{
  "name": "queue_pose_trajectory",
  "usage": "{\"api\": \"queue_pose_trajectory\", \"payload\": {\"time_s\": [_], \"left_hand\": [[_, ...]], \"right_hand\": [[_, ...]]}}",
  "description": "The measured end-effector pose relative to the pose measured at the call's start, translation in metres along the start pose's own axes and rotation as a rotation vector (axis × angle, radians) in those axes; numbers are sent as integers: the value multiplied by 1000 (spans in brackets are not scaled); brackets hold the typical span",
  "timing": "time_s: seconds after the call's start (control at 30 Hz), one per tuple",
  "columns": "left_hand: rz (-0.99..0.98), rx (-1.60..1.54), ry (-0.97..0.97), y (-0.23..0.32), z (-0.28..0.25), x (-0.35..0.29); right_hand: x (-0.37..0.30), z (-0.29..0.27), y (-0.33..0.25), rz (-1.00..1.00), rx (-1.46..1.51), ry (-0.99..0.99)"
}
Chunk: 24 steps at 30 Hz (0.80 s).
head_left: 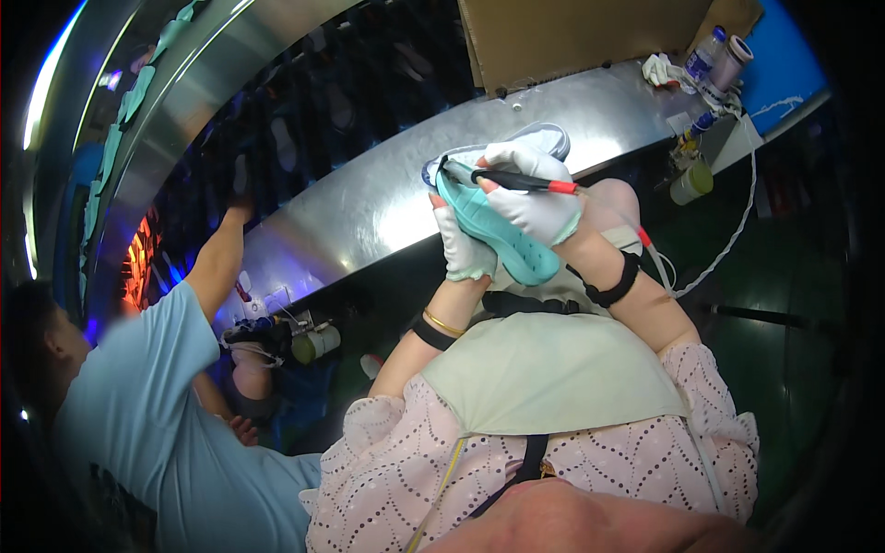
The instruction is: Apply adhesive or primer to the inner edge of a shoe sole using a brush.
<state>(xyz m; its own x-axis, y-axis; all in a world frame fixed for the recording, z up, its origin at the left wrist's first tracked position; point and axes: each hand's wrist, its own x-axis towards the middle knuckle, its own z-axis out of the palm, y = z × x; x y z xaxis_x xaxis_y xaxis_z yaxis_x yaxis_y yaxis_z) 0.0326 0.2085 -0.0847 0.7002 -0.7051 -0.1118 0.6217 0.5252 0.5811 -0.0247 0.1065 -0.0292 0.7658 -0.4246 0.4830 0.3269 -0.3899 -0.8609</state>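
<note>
My left hand [461, 243], in a white glove with bare fingertips, grips a teal shoe sole [516, 251] along its left side. The sole slants from the bench edge down toward my lap, and several small holes show at its near end. My right hand [535, 195], gloved the same way, is closed around a black-handled brush [516, 179] with a red end. The brush's tip meets the far end of the teal sole. Just behind my hands, a grey-and-white shoe sole [551, 136] lies on the metal bench [369, 207], partly covered by my right hand.
At left, a person in a light blue shirt [138, 387] reaches over the bench toward dark racks of soles. Bottles [705, 55], a spool and a crumpled white cloth stand at the far right. A white cord [737, 230] hangs there. Cardboard [581, 41] rises behind.
</note>
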Motion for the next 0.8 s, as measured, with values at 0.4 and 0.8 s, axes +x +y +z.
{"api": "queue_pose_trajectory", "payload": {"time_s": [0.4, 0.8], "left_hand": [[-16, -59, 29, 11, -11, 7], [-169, -41, 2, 34, -19, 4]], "right_hand": [[-5, -2, -2, -336, -294, -107], [-37, -4, 2, 56, 127, -214]]}}
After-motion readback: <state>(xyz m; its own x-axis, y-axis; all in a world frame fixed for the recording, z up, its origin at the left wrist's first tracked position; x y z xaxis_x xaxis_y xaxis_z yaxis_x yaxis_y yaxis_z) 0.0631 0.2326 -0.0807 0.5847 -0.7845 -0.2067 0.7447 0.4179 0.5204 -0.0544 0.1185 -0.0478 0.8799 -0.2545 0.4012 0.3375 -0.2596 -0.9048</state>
